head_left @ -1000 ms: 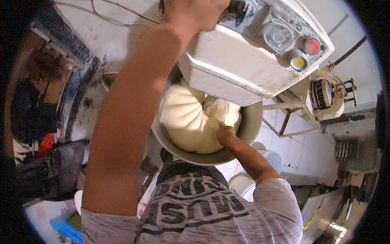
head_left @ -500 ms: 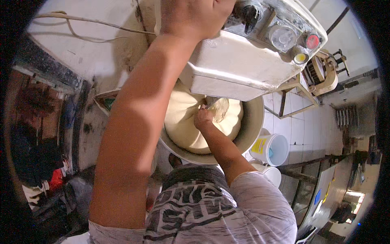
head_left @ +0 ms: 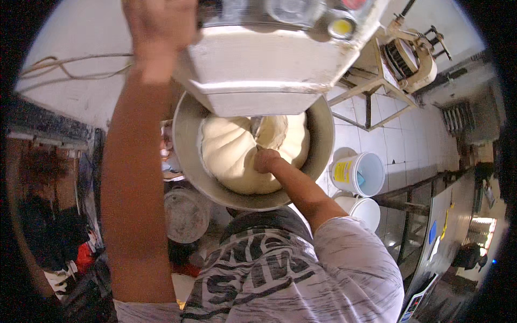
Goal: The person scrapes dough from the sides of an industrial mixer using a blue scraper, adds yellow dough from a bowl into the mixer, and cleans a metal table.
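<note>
A large pale mass of dough (head_left: 229, 153) with deep folds fills much of a round metal mixer bowl (head_left: 188, 134). Part of a mixing tool (head_left: 256, 125) shows in its middle, below the white mixer head (head_left: 258, 59). My right hand (head_left: 265, 160) is closed like a fist against the dough near the tool; its fingertips are hidden. Raised at the upper left, my left hand (head_left: 160, 24) is beside the control panel on the mixer head. Its fingers are smeared and partly cut off by the top edge, so their grip is unclear.
A white bucket (head_left: 369, 175) and a lidded white pail (head_left: 363, 211) stand right of the bowl. A dusty round container (head_left: 186, 215) sits lower left. Farther right are a machine on a metal stand (head_left: 401, 59) and a long table (head_left: 436, 231). A cable (head_left: 81, 56) runs along the wall.
The view has shifted, so more of the bowl shows. My left hand has shifted toward the left side of the mixer head. My right hand stays at the dough, now looking more closed.
</note>
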The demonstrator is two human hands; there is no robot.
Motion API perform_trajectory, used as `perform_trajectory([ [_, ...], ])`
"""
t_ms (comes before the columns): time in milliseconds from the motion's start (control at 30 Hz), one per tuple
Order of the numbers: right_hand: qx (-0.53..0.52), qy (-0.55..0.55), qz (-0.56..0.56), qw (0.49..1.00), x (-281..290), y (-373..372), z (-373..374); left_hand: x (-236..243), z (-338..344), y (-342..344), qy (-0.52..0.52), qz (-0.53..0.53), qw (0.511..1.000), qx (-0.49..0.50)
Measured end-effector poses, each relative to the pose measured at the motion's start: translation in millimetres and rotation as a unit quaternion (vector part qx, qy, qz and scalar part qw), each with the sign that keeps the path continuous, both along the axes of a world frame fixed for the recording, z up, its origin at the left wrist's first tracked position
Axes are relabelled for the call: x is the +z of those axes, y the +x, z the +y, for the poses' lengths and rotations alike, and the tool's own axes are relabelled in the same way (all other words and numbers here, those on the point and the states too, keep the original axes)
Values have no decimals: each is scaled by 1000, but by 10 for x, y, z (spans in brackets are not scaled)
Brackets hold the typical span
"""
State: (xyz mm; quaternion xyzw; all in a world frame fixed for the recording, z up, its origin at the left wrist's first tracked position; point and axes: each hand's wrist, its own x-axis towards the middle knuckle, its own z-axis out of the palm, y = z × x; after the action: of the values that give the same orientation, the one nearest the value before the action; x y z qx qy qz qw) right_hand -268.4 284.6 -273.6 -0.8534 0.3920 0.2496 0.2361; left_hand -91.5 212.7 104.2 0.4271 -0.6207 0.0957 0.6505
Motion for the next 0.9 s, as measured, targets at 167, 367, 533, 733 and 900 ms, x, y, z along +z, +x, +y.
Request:
perform_trajectory([
  [167, -172, 70, -141, 972, 609, -159, -31, -49, -1, 30, -33, -42, 998, -29],
  [367, -223, 27, -207, 952, 229, 51, -180, -60, -205, 373, 5, -147, 988, -43],
  [533, -262, 192, -277, 904, 498, -92, -211, -35, -89, 251, 10, -44, 997, -69],
  [733, -402, 251, -451, 756, -221, 69, -355, -46, -153, 311, -5, -179, 984, 1],
  [900, -415, 252, -572, 661, -59, 129, -136, -15, -201, 540, 42, -127, 983, -126],
])
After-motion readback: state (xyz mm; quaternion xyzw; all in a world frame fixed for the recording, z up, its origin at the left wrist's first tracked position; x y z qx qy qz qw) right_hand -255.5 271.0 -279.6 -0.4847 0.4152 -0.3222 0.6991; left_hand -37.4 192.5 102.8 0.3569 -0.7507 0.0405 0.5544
